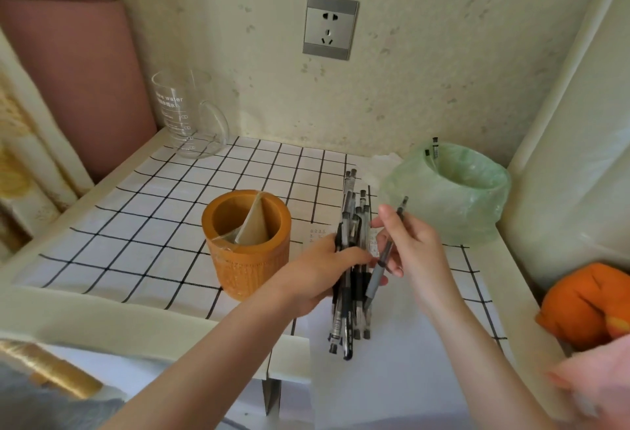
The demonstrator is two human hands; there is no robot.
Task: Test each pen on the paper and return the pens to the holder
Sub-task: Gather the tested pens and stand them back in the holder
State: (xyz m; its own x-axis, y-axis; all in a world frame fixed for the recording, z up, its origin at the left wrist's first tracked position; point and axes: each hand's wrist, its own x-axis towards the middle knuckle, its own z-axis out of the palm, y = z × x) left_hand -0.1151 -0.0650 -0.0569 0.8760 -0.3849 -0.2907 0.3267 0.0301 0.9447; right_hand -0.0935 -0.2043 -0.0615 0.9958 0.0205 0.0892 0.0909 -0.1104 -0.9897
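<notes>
A bunch of pens [351,211] is gripped by the left hand [320,276], just right of the orange holder [252,269] and above the paper [392,378]. One gray pen [387,249] is pinched by the right hand [412,245]. A folded card [252,225] is seen inside the holder. Two pens [434,148] are stuck in the green bag [426,211], far right.

Both bare forearms reach in from below. The left hand [324,271] curls round a bundle of pens [347,324]. Just beside it, the right hand [410,245] pinches a single grey pen [376,274], fingers bent.
</notes>
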